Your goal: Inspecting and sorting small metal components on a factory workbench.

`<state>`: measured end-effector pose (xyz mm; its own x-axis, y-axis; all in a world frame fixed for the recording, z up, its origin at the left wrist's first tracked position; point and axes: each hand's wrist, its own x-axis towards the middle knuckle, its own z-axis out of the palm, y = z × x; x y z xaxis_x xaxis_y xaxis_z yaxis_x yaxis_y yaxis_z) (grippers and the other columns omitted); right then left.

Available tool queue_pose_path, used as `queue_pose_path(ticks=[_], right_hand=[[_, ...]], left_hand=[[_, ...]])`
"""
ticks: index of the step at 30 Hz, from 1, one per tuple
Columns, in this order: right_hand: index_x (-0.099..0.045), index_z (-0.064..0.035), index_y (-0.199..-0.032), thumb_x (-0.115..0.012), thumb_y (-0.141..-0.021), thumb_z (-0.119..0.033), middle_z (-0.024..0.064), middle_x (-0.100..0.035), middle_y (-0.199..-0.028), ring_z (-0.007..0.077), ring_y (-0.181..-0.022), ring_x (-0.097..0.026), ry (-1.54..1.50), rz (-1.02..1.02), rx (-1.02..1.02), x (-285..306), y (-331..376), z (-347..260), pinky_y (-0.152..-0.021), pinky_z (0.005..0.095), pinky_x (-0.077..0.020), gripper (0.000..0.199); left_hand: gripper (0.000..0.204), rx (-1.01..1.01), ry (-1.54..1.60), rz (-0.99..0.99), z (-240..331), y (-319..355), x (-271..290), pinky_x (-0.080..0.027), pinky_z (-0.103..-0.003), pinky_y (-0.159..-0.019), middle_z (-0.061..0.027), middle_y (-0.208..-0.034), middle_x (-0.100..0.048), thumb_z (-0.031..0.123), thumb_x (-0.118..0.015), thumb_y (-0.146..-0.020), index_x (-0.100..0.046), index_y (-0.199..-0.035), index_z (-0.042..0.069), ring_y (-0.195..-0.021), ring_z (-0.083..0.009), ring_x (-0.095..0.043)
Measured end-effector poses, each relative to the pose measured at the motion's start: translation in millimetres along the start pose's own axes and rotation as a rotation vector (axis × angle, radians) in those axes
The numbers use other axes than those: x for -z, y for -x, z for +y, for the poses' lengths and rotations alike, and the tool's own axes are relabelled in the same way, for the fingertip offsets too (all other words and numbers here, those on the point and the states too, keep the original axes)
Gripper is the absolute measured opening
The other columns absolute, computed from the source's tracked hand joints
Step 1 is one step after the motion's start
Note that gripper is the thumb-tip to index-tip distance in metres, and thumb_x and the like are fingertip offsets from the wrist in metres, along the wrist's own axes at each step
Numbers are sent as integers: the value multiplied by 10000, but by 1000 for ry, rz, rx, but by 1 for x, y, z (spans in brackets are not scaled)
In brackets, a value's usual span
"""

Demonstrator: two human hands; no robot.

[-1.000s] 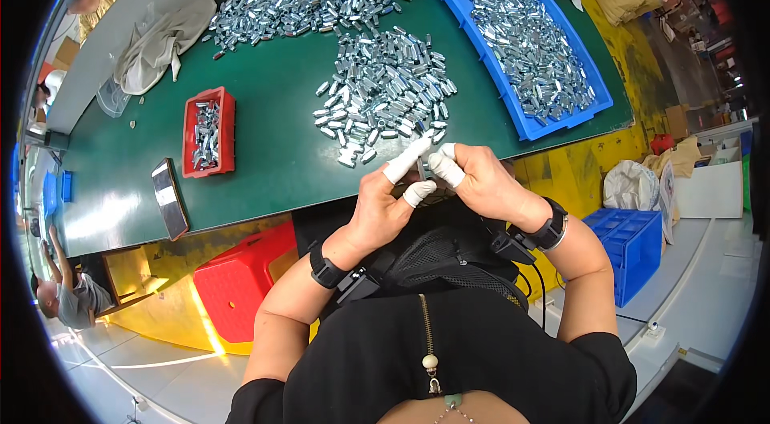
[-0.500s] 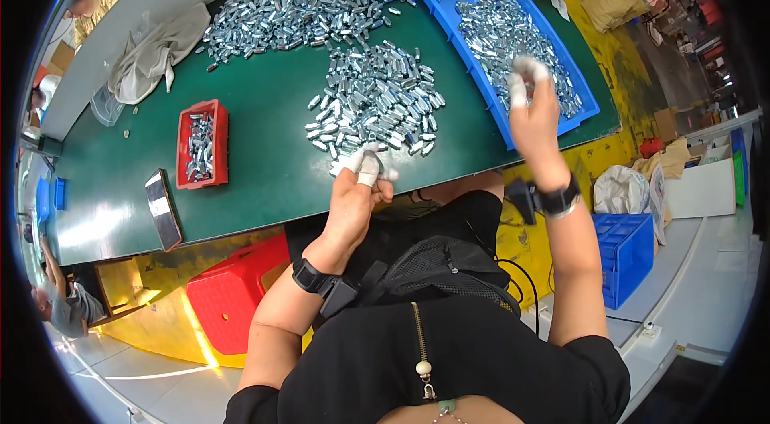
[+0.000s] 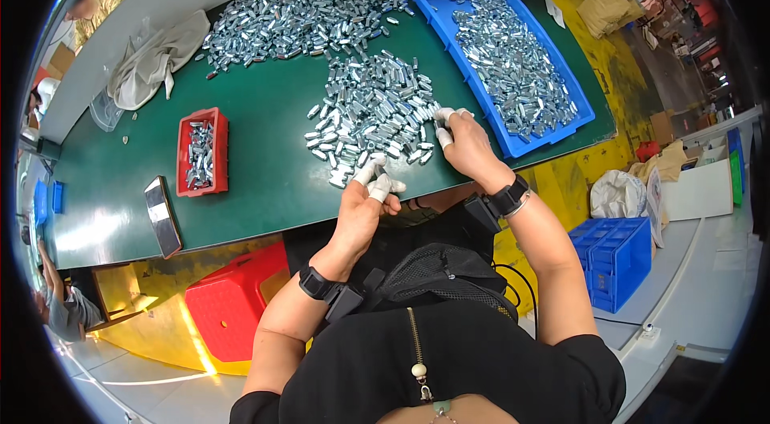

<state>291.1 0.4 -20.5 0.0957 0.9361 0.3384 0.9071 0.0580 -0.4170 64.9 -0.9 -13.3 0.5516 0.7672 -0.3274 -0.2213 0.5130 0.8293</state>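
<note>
On the green table [image 3: 265, 175], the small heap of shiny silver metal cylinders [image 3: 373, 115] lies just ahead of both hands. Right hand [image 3: 465, 147] pinches pieces at its right edge; left hand [image 3: 365, 203], fingers together, touches its near edge.

Black top, wristbands, seemingly white fingertip covers.
</note>
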Motion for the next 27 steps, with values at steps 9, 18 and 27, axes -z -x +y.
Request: queue_pose_path(ticks=[9,18,27], right_hand=[[-552,-6,-1016,-611,-769,6,124,-582,-800,240,-694,-584,-605,-16,-233,31,7,-53,-637,324,-461,255],[-599,-5,-883,-676,-716,8,105,-619,-776,237,-685,-579,-531,-98,127,57,21,-92,-634,326,-458,184],[-611,-22,-881,-672,-689,7,117,-616,-785,296,-714,-578,-356,-220,318,77,11,-89,-700,370,-454,203]], left_hand=[[348,-10,17,-110,4,2,-14,-428,-216,-589,-76,-858,-591,285,-424,-965,-446,-1170,6,-633,-98,-515],[419,28,375,-326,14,15,-13,-413,-215,-544,-53,-734,-573,398,-410,-950,-497,-1086,11,-556,-95,-484],[448,-198,1,-255,16,18,-22,-418,-202,-545,-53,-815,-584,345,-506,-921,-452,-1227,23,-582,-93,-509]])
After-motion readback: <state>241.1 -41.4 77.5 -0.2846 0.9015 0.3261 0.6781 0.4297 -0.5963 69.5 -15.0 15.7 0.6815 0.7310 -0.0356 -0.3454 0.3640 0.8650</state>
